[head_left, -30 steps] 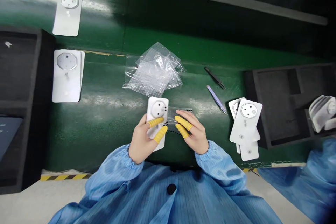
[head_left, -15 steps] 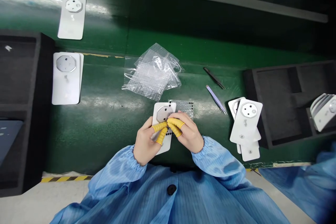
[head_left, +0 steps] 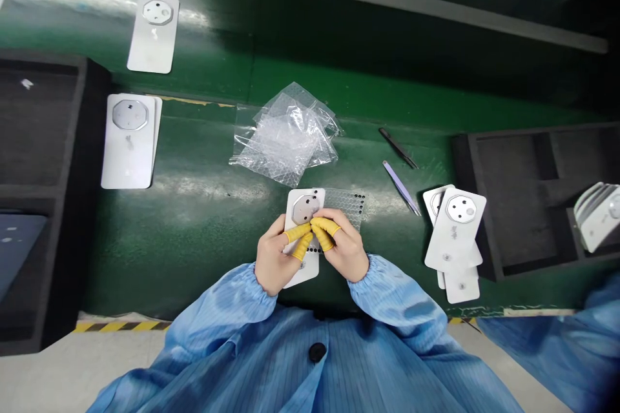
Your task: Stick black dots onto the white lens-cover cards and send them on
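My left hand [head_left: 279, 257] and my right hand [head_left: 345, 250] meet fingertip to fingertip over a white phone back panel [head_left: 295, 198]. Yellow covers sit on the thumb and forefinger of each hand. Both hands are pinched closed; what lies between the fingertips is too small to make out. The panel has an octagonal camera ring with dark round holes. Under my right hand, beside the panel, lies a clear patterned sheet [head_left: 343, 201] with small black dots along its edges. Above it rests a pile of clear plastic bags [head_left: 290, 135].
Black tweezers [head_left: 398, 148] and purple tweezers [head_left: 402, 188] lie to the right, near stacked white panels [head_left: 455, 226]. More panels [head_left: 128, 148] [head_left: 154, 39] are at left. Black trays stand at left [head_left: 72, 142] and right [head_left: 513, 193]. A person's blue sleeve [head_left: 547, 348] shows lower right.
The view has shifted slightly, moving the panels at left rightward in the picture. My hands keep nearly the same pinched pose over the panel, and the dotted sheet shows slightly farther right.
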`<state>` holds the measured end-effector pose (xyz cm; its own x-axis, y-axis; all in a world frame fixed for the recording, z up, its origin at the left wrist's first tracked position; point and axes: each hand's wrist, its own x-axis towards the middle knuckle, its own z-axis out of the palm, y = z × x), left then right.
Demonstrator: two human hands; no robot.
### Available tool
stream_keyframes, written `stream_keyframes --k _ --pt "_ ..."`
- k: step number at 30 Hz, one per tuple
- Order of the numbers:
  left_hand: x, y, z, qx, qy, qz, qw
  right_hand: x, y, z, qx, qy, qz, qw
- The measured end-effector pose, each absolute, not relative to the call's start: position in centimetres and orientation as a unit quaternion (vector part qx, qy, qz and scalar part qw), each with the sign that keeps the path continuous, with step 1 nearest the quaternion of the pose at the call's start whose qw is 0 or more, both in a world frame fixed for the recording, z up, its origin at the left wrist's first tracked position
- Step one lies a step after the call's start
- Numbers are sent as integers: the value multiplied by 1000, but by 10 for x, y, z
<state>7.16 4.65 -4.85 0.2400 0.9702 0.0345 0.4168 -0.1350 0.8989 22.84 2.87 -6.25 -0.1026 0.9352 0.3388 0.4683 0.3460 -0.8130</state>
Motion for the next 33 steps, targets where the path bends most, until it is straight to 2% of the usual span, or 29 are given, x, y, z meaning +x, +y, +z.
stream_keyframes --k 16,21,27,30,33 --pt "65 47 -50 721 477 330 379 228 30 -67 -484 -700 270 450" --pt "59 52 -54 718 470 332 392 227 34 -65 -536 -663 250 459" --pt "16 57 -41 576 635 363 365 232 31 -58 -547 -659 178 485" --pt "12 48 -22 525 626 410 406 229 34 -37 -547 -673 146 476" --pt "31 38 -5 523 589 399 470 217 44 -13 -510 -702 105 486"
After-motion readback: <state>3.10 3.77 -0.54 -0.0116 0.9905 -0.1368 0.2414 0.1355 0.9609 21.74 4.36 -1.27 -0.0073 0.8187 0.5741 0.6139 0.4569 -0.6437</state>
